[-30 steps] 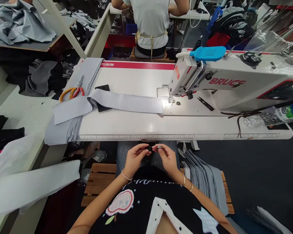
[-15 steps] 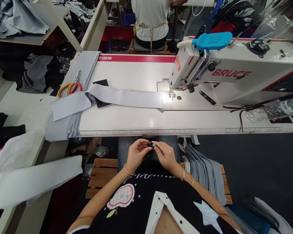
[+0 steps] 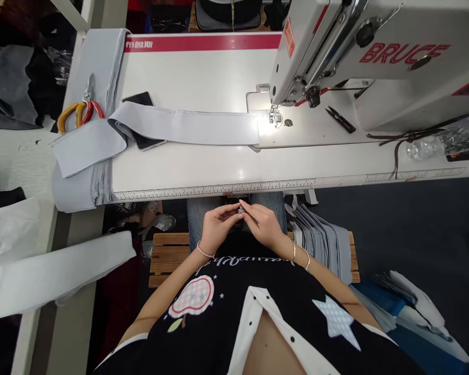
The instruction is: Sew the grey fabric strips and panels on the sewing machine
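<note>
Item: small metal part (image 3: 241, 210), sitting over the lap, just near of the table's ruled edge (image 3: 219, 190). Left hand (image 3: 216, 230) and right hand (image 3: 264, 225) are meeting fingertip to fingertip, both pinching it. Far right: sewing machine (image 3: 375, 62). Far left: grey fabric strip (image 3: 187, 126) lying over a phone (image 3: 139, 99); scissors (image 3: 78, 112) beside.

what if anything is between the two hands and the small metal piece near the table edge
Nothing visible stands between them. The left hand and the right hand both pinch the small metal piece directly at their fingertips, just in front of the near edge of the table. No cloth or tool lies between.
</note>
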`<action>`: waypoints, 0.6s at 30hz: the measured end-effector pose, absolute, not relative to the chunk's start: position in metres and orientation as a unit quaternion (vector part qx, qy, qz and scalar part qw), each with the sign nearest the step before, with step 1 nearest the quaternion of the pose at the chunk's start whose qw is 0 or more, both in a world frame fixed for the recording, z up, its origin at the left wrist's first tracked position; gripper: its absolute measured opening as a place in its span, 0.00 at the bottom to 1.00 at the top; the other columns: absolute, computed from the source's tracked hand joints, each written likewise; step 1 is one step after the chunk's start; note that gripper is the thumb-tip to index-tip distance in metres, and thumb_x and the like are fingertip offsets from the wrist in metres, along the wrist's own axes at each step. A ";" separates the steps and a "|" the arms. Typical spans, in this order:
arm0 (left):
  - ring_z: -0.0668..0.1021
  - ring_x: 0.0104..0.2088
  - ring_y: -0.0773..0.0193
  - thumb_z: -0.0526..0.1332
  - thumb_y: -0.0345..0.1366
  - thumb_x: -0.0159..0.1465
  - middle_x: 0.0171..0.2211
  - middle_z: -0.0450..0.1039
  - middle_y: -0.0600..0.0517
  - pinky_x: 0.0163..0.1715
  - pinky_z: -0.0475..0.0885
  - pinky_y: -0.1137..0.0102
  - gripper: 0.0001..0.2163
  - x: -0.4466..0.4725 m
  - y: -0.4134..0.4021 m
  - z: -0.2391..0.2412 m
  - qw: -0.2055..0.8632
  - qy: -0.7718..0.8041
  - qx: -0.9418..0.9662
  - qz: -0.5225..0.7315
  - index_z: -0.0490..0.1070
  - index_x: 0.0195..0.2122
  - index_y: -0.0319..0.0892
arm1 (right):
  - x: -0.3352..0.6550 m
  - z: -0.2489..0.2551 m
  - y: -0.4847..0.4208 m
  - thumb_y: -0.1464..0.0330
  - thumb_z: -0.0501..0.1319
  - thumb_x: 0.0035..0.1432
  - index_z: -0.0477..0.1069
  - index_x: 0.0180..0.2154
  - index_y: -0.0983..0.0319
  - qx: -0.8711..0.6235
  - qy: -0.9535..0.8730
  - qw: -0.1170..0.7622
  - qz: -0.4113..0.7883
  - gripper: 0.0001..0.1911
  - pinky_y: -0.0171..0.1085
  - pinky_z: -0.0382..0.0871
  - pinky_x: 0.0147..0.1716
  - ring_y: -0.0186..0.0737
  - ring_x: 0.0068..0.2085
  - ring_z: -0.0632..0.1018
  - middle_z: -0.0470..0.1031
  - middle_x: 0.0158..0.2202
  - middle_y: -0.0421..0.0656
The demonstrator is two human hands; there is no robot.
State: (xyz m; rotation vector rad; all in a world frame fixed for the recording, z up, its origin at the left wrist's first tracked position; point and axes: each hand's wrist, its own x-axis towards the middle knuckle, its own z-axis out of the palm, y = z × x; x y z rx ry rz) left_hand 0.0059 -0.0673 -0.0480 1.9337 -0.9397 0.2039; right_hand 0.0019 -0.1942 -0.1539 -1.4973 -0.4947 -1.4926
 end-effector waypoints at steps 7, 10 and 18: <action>0.80 0.32 0.63 0.75 0.41 0.50 0.34 0.80 0.47 0.36 0.78 0.69 0.16 0.009 -0.068 -0.046 0.516 -0.365 0.775 0.013 0.80 0.37 0.38 | -0.004 -0.152 -0.195 0.64 0.60 0.65 0.78 0.47 0.61 -0.557 -0.195 0.609 -0.530 0.13 0.36 0.73 0.36 0.38 0.33 0.78 0.78 0.32 0.42; 0.79 0.29 0.67 0.76 0.42 0.50 0.34 0.79 0.47 0.34 0.77 0.72 0.19 0.013 -0.068 -0.045 0.581 -0.336 0.739 -0.054 0.79 0.40 0.38 | -0.006 -0.151 -0.199 0.63 0.61 0.62 0.78 0.46 0.62 -0.508 -0.216 0.687 -0.473 0.14 0.34 0.72 0.34 0.35 0.29 0.76 0.76 0.28 0.40; 0.80 0.32 0.67 0.79 0.38 0.45 0.35 0.79 0.48 0.35 0.77 0.75 0.19 0.012 -0.068 -0.038 0.648 -0.267 0.704 -0.113 0.79 0.37 0.38 | -0.011 -0.147 -0.199 0.64 0.62 0.61 0.77 0.41 0.62 -0.498 -0.204 0.683 -0.494 0.10 0.34 0.70 0.33 0.35 0.30 0.74 0.74 0.29 0.41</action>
